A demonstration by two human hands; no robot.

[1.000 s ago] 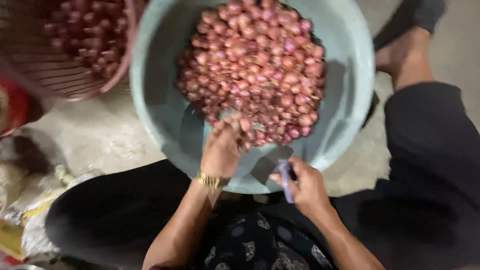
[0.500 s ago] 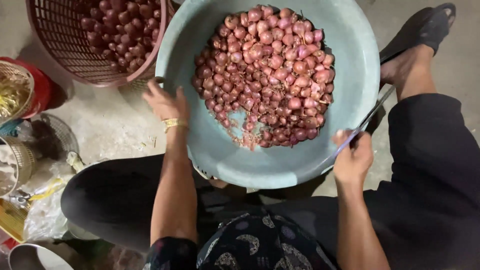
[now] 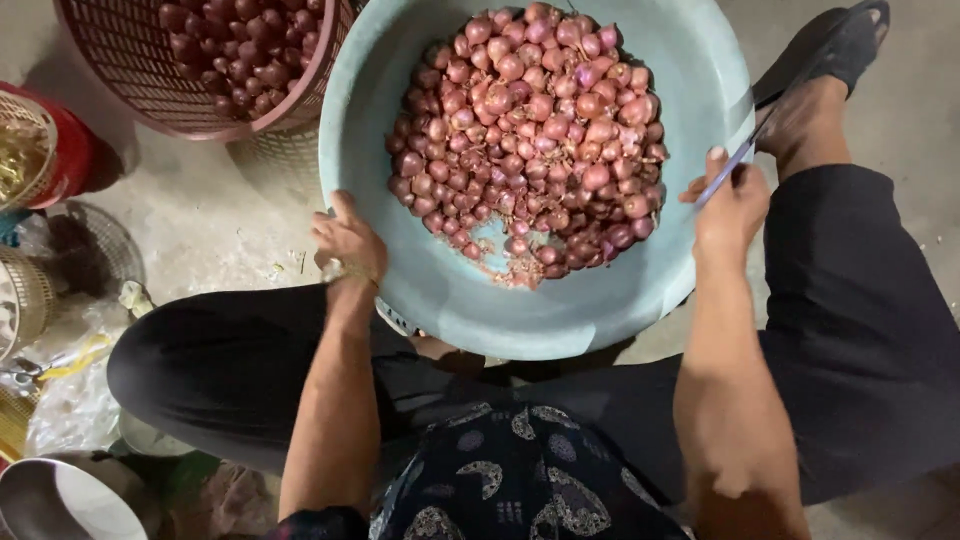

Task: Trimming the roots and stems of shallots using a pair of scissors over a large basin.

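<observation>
A big teal plastic basin (image 3: pixel 440 290) sits on the floor between my knees, holding a heap of small red shallots (image 3: pixel 530 130). My left hand (image 3: pixel 347 237), with a gold bracelet at the wrist, grips the basin's left rim. On the right rim rests my right hand (image 3: pixel 732 202), closed around a small knife (image 3: pixel 738 158) with a purple handle and its blade pointing up and to the right.
A pink slotted basket (image 3: pixel 130 90) with darker shallots stands at the upper left. Red and wire containers (image 3: pixel 40 150) line the left edge, a metal bowl (image 3: pixel 60 500) lies at the bottom left. My sandalled foot (image 3: pixel 815 90) is at the upper right.
My left hand left the shallots and moved out to the basin's left rim. The right hand carried the knife from the near rim to the right rim.
</observation>
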